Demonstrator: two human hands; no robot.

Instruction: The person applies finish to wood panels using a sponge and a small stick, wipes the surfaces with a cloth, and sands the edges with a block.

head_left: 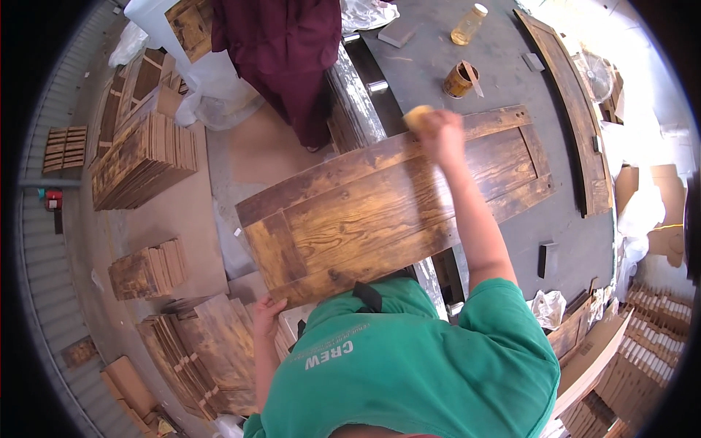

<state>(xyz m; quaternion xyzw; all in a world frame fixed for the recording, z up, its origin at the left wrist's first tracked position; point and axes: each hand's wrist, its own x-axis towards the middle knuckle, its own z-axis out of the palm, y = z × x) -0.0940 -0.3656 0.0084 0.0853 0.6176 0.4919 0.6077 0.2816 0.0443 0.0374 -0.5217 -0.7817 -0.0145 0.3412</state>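
Note:
A brown-stained wooden panel door [372,208] with a raised frame and dark grain lies in front of me, its left end reaching past the dark worktable [504,248]. My right hand [439,135], slightly blurred, is closed on a yellow sponge [417,117] at the door's far long edge. The near left corner of the door is gripped by my left hand [269,315], its fingers at the edge. Beyond the right hand stands an open can [457,83] with a flat stick [473,77] in it.
A clear bottle of yellowish liquid [467,29] stands farther back. Along the table's right side lies a long stained board [573,109]. Someone in dark maroon clothing [281,51] is across from me. Stacked wooden panels [150,164] and several more stacks fill the left floor.

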